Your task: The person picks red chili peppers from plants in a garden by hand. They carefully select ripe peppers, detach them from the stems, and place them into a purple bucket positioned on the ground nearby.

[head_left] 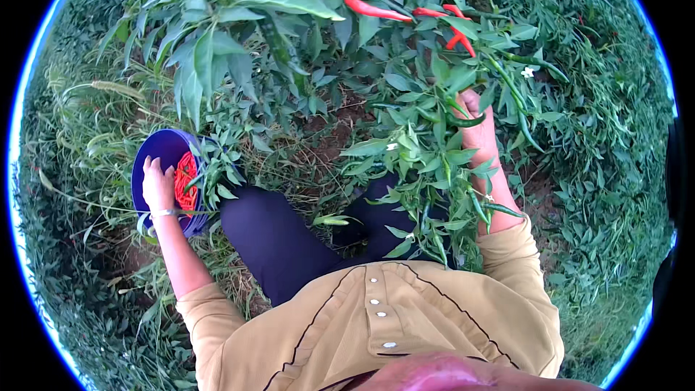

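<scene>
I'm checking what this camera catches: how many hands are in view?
2. The left hand is at the mouth of the blue bucket, beside the red peppers inside; the right hand is among the green leaves, partly hidden. No others show.

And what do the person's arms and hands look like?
The tan sleeves end near the elbows, leaving the forearms bare. The left hand has no glove, and a thin pale band circles its wrist. The right hand, partly hidden by leaves, shows no glove either.
</scene>
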Available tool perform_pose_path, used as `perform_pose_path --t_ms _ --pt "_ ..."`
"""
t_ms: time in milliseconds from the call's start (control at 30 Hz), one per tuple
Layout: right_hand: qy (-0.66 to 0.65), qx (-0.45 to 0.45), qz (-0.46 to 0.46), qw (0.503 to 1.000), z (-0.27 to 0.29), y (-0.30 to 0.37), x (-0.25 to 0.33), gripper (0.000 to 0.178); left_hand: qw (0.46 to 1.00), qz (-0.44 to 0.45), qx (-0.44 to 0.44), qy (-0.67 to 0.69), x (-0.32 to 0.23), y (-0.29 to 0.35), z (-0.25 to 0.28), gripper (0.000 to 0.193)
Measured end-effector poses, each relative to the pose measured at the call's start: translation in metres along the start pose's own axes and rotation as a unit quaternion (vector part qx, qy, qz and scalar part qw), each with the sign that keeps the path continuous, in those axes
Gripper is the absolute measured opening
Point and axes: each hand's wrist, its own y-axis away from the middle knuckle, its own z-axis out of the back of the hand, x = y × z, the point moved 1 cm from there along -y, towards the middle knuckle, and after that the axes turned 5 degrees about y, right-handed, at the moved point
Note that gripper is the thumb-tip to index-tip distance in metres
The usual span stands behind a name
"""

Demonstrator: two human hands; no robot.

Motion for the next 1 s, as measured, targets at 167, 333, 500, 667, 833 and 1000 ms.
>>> perform_pose_path --t_ms 167,333,500,667,833,1000 --pt "0.116 -0.097 0.27 0.951 0.004 0.006 0.029 0.027 0.821 -0.249 0.169 0.486 -0.198 0.033 0.102 0.021" --pt "-0.108 -0.017 0.191 0.976 0.003 0.007 0.03 0.034 0.579 -0.476 0.195 0.632 -0.356 0.072 0.13 0.019" --pt "-0.238 -0.131 0.125 0.954 -0.002 0.002 0.034 0.034 0.528 -0.381 0.244 0.719 -0.462 0.071 0.101 0.025" --pt "-0.136 -0.153 0.034 0.978 -0.001 -0.016 0.011 0.032 0.614 -0.352 0.219 0.672 -0.479 0.07 0.089 0.007" --pt "-0.171 -0.108 0.112 0.973 0.0 -0.027 -0.009 0.027 0.501 -0.223 0.289 0.785 -0.472 0.073 0.084 0.013" --pt "-0.183 -0.098 0.029 0.978 0.003 -0.03 0.004 0.027 0.54 -0.24 0.252 0.767 -0.468 0.073 0.073 0.028"
